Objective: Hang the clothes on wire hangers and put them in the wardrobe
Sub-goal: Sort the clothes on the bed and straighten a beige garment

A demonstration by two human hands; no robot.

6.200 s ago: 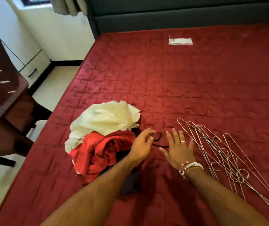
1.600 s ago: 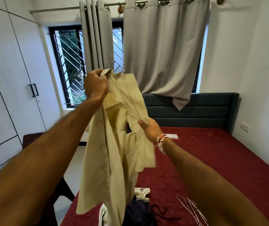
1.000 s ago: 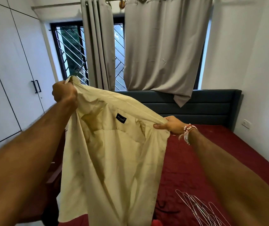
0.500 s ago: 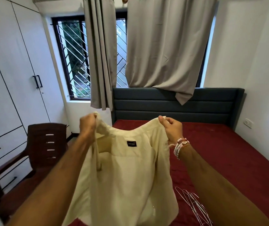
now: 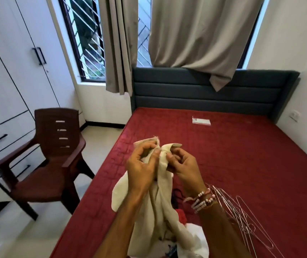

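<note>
While near wardrobe (image 5: 18,71), red bed (image 5: 242,164).

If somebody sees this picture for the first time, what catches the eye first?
The cream shirt in the centre stands out, pinched near its top by the left hand and the right hand. Behind it spreads the red bed, with wire hangers lying at the lower right. A brown chair stands left of the bed.

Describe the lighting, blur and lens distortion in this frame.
Head view: soft daylight through the window, half screened by the curtain, no hard shadows on the bed; wide-angle bend leans the wardrobe lines at the picture's left edge; the left hand, right hand and cream shirt look slightly smeared; the wire hangers catch thin glints.
</note>
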